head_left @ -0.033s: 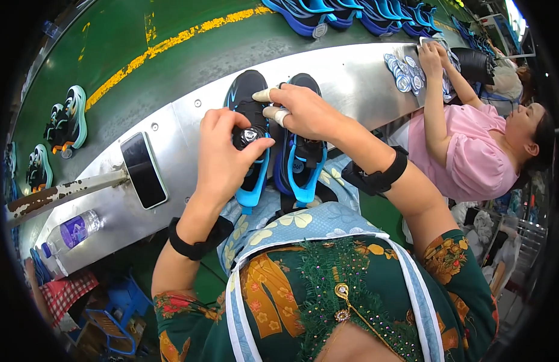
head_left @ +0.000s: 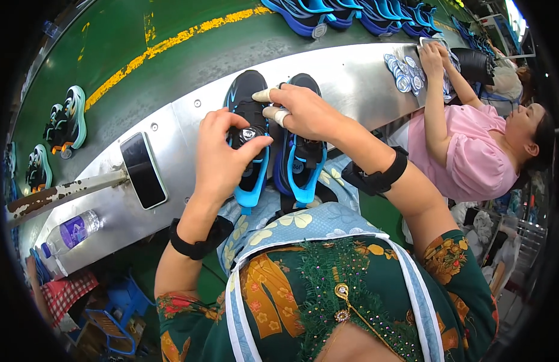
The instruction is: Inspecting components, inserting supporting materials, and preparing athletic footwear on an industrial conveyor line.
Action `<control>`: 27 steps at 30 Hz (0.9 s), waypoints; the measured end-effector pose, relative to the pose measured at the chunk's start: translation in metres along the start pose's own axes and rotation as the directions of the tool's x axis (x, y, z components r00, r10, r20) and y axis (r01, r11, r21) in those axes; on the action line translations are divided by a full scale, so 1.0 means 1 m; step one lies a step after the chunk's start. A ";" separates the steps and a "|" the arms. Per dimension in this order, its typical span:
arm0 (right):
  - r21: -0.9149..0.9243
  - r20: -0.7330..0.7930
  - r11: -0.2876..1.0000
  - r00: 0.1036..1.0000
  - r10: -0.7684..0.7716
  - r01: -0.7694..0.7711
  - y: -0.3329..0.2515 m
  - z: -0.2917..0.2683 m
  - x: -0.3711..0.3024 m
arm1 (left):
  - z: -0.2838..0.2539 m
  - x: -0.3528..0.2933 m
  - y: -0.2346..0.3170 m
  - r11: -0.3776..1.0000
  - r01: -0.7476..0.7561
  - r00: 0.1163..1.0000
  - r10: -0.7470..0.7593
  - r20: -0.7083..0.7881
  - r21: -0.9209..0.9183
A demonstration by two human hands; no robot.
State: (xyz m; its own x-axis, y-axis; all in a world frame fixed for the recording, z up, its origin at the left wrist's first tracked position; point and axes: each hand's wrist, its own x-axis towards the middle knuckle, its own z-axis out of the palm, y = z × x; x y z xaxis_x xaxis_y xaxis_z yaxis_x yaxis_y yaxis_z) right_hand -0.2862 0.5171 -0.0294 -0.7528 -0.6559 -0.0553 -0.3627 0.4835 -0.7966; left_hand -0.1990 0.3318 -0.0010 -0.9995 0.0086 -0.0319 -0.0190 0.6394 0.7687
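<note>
A pair of black and blue sneakers lies side by side on the metal bench, toes pointing away from me. On top of the left sneaker (head_left: 250, 87) is a round black dial (head_left: 247, 134) with a light mark on its cap. My left hand (head_left: 222, 154) has its thumb and forefinger closed around the dial's edge. My right hand (head_left: 303, 111), with pale covers on two digits, reaches across the right sneaker (head_left: 300, 166). Its covered tips press on the left sneaker's upper, just ahead of the dial; the other fingers are partly hidden.
On the metal bench (head_left: 189, 142) lie a phone (head_left: 144, 171) and a water bottle (head_left: 73, 234), left of the sneakers. A rusty pole (head_left: 68, 196) stands there too. Round labels (head_left: 406, 75) are near a seated co-worker (head_left: 472, 145) at right. More sneakers (head_left: 376, 17) line the far side.
My left thumb and wrist have shifted slightly, and the dial's mark sits a little differently. My right hand stays in place.
</note>
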 end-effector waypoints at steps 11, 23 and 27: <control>-0.106 0.026 0.993 0.998 -0.049 0.051 -0.002 -0.017 -0.001 | -0.033 0.027 -0.018 0.915 0.093 0.792 0.171 0.586 -0.393; -0.133 -0.280 0.967 0.927 -0.248 0.219 -0.042 0.026 -0.033 | 0.037 -0.048 -0.006 0.980 0.191 0.981 -0.193 -0.018 -0.055; -0.123 -0.347 0.969 0.905 -0.246 0.216 -0.038 0.024 -0.033 | 0.039 -0.046 0.001 0.973 0.231 0.973 -0.231 -0.027 -0.007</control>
State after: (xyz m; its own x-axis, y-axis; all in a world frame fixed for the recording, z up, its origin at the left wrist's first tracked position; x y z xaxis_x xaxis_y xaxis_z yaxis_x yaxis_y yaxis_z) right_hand -0.2343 0.5065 -0.0113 -0.7827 -0.5112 0.3549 -0.5817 0.3982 -0.7093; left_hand -0.1520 0.3624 -0.0235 -0.9684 -0.1602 -0.1913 -0.2495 0.6190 0.7447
